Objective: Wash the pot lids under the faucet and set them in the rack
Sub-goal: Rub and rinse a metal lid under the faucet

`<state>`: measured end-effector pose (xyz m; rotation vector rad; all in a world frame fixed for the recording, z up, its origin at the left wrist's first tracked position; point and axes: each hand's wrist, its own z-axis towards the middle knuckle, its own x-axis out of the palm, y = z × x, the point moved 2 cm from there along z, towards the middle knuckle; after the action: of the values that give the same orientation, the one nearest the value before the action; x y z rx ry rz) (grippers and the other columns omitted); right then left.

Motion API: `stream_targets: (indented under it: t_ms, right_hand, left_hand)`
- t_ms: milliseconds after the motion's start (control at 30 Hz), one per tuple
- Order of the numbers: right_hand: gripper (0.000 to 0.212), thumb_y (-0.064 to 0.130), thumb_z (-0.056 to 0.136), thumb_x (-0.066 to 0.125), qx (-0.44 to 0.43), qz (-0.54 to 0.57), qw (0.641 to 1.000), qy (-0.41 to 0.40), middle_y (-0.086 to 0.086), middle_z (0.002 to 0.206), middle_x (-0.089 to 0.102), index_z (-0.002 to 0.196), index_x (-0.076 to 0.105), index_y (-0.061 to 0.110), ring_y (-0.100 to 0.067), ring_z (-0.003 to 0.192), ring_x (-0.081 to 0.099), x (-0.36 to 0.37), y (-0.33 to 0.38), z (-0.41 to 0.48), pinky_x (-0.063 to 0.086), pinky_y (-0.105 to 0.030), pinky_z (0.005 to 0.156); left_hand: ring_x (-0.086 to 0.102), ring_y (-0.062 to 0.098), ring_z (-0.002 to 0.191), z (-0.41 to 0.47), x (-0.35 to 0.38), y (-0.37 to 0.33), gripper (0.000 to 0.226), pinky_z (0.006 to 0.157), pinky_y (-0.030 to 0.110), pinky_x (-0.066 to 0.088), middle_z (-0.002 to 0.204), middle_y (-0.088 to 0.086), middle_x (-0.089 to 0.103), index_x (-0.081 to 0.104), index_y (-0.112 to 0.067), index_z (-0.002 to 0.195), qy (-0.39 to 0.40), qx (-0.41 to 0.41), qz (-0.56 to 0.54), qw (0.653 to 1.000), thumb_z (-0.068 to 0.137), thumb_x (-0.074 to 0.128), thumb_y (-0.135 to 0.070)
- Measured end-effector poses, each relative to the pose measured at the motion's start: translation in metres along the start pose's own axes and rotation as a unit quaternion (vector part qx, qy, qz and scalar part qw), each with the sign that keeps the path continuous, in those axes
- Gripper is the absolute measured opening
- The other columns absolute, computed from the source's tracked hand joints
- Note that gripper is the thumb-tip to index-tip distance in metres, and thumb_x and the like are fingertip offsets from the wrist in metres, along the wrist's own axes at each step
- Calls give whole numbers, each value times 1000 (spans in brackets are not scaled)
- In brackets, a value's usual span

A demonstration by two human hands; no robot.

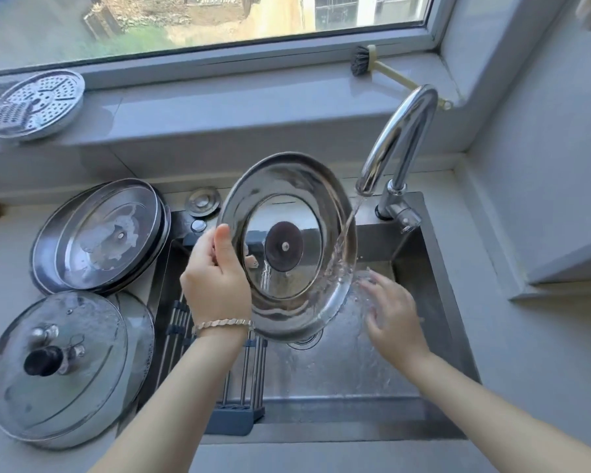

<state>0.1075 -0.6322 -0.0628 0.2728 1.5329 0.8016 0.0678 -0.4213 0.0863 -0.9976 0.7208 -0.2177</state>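
A steel-rimmed glass pot lid (287, 206) is tilted over the sink with its underside toward me. My left hand (215, 278) grips its left rim, thumb on the inner face. Water runs from the chrome faucet (398, 145) onto the lid's right edge. My right hand (389, 312) is spread in the falling water just right of and below the lid, fingers straight. A roll-up rack (249, 370) of steel rods lies across the sink's left part, partly hidden by my left arm. More lids (99, 237) lie stacked on the counter at left. A glass lid with a black knob (58, 367) lies nearer me.
The steel sink (440, 319) has a drain (304, 339) under the held lid. A perforated steamer plate (35, 104) leans on the window sill at left. A dish brush (365, 63) lies on the sill behind the faucet. Grey counter runs right of the sink.
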Motion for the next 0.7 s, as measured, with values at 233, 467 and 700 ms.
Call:
stream_targets:
  t_ms: [233, 467, 700]
  right_hand:
    - [56, 56, 96, 24, 503, 433, 723, 193, -14, 114, 65, 121, 55, 16, -34, 104, 62, 21, 0, -3, 47, -48, 95]
    - [38, 24, 101, 26, 363, 182, 912, 63, -11, 91, 59, 78, 54, 12, -27, 89, 52, -26, -7, 26, 39, -34, 76]
    - [40, 31, 101, 32, 100, -4, 995, 12, -9, 128, 61, 133, 51, 17, -32, 120, 52, -83, 32, 71, 39, -33, 91]
  left_hand:
    - [34, 20, 50, 11, 29, 31, 53, 47, 30, 23, 52, 5, 35, 32, -10, 51, 187, -201, 144, 951, 98, 38, -33]
    - [61, 30, 77, -32, 36, 92, 39, 74, 44, 52, 86, 16, 63, 55, -5, 98, 196, -527, -22, 827, 98, 33, -37]
    - [57, 35, 109, -77, 45, 83, 44, 80, 52, 47, 119, 17, 60, 49, -8, 123, 246, -681, -243, 646, 98, 32, -39]
